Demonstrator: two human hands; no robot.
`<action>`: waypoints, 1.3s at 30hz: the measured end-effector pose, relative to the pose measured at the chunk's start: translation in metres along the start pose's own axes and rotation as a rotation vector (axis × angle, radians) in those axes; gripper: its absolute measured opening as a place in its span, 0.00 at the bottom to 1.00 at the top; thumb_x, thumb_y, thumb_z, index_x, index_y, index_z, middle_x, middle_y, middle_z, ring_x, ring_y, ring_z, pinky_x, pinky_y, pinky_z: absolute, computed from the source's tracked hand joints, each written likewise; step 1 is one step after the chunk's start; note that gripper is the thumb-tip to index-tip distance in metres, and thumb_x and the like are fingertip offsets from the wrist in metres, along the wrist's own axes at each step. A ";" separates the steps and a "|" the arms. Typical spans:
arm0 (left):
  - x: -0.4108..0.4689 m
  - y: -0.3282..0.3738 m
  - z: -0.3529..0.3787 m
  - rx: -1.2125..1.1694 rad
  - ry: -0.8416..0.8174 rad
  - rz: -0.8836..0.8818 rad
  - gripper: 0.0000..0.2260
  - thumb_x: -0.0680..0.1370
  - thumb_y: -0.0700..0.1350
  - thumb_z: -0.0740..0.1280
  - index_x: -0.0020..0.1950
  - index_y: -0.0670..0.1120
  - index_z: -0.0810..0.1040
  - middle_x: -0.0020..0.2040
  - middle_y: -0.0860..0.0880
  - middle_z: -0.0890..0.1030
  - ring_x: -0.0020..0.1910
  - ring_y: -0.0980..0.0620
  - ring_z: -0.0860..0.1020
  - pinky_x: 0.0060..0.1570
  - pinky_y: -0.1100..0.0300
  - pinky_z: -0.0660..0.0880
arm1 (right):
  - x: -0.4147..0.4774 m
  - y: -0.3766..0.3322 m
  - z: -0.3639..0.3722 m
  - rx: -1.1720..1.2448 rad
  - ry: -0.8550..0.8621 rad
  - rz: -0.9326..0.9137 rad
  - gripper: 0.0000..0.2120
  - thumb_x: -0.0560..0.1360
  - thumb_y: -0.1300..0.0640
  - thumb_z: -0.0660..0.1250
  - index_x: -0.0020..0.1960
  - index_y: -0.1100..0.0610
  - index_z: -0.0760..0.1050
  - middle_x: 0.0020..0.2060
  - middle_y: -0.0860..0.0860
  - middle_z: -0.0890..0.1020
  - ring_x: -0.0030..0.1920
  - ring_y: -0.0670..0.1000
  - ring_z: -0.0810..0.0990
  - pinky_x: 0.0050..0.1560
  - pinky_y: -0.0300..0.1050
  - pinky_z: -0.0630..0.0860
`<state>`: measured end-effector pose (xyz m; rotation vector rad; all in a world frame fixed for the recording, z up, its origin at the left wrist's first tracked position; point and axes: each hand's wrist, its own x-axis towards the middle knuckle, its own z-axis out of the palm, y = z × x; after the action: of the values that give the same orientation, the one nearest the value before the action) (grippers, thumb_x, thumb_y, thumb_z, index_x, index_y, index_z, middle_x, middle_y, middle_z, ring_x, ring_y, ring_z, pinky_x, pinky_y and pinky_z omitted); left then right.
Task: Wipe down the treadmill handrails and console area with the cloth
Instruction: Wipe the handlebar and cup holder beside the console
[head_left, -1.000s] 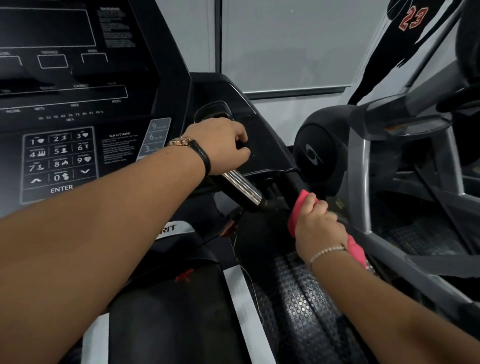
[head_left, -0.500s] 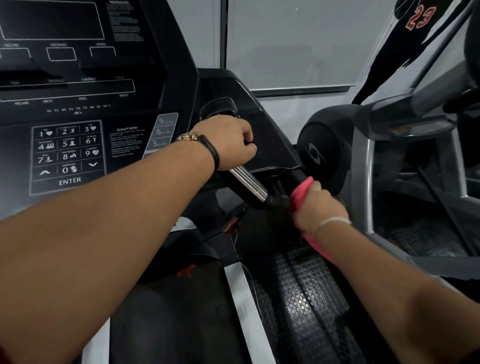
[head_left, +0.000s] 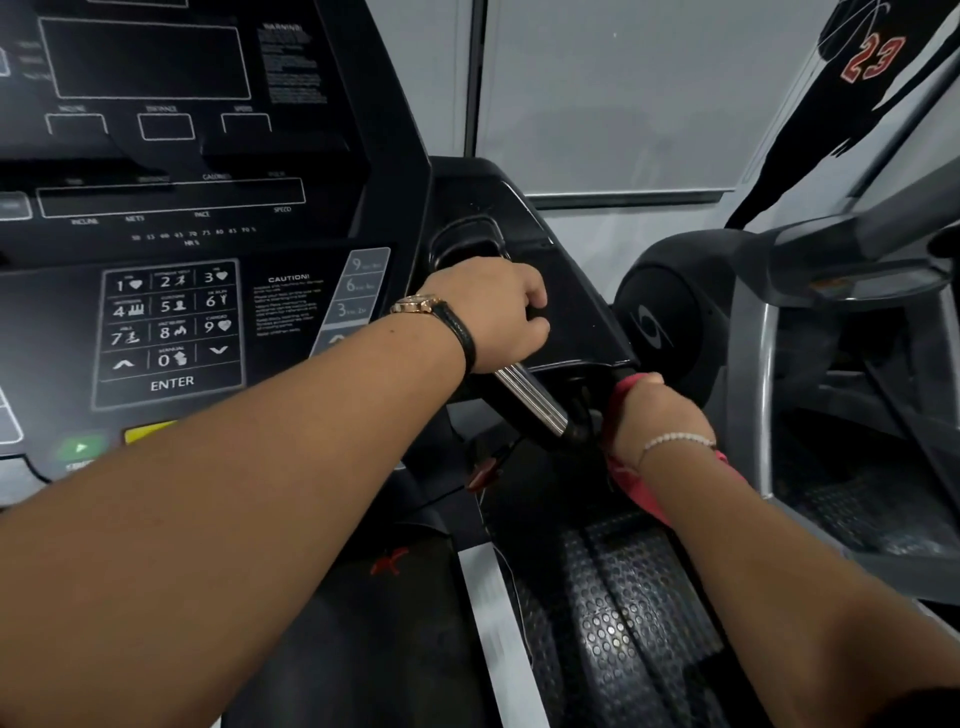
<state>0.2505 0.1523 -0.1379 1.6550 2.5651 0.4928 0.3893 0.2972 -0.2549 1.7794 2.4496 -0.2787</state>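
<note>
The head view looks down past both bare forearms at the right side of a treadmill. The left hand reaches across from the lower left and grips the upper part of a black grip bar with a chrome sensor strip; its fingers are curled shut around the bar, thumb underneath. A gold watch on a black strap sits on that wrist.

The right hand is lower and to the right, just beside the lower end of the chrome strip. It holds the pink cloth against the black handrail where the rail leaves the console housing. The fingers of this hand are wrapped round the rail and mostly hidden behind the back of the hand, so they read as closed on the cloth. One edge of the cloth shows above the knuckles and a longer tail hangs below the wrist, which wears a thin beaded bracelet.

The console fills the upper left: dark display windows, a numbered keypad with an ENTER key, a CAUTION label, a green start button and a yellow patch beside it. A glossy black cup holder lies just above the left hand. A neighbouring grey machine stands to the right, with a dotted rubber floor mat below.
</note>
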 end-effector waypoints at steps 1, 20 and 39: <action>0.000 0.000 0.000 -0.006 0.006 -0.002 0.13 0.76 0.54 0.62 0.59 0.55 0.75 0.57 0.57 0.77 0.56 0.55 0.74 0.55 0.54 0.74 | 0.002 -0.002 -0.006 -0.018 -0.066 -0.025 0.32 0.64 0.53 0.69 0.64 0.62 0.65 0.52 0.58 0.79 0.54 0.62 0.79 0.53 0.55 0.76; -0.001 0.000 -0.001 -0.078 0.033 -0.057 0.12 0.75 0.52 0.63 0.58 0.55 0.76 0.56 0.57 0.77 0.55 0.56 0.74 0.54 0.58 0.72 | -0.037 0.025 0.027 -0.317 0.256 -0.202 0.39 0.74 0.51 0.65 0.73 0.66 0.47 0.60 0.61 0.71 0.51 0.56 0.79 0.42 0.47 0.77; 0.000 0.001 -0.001 -0.060 -0.016 -0.092 0.16 0.72 0.55 0.67 0.58 0.56 0.76 0.56 0.56 0.77 0.55 0.55 0.75 0.54 0.54 0.75 | 0.010 0.025 -0.006 0.281 -0.089 -0.226 0.24 0.69 0.41 0.66 0.58 0.56 0.72 0.50 0.55 0.79 0.49 0.57 0.77 0.50 0.46 0.72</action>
<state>0.2506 0.1523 -0.1366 1.5083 2.5733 0.5424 0.4105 0.3156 -0.2528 1.5369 2.6541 -0.7377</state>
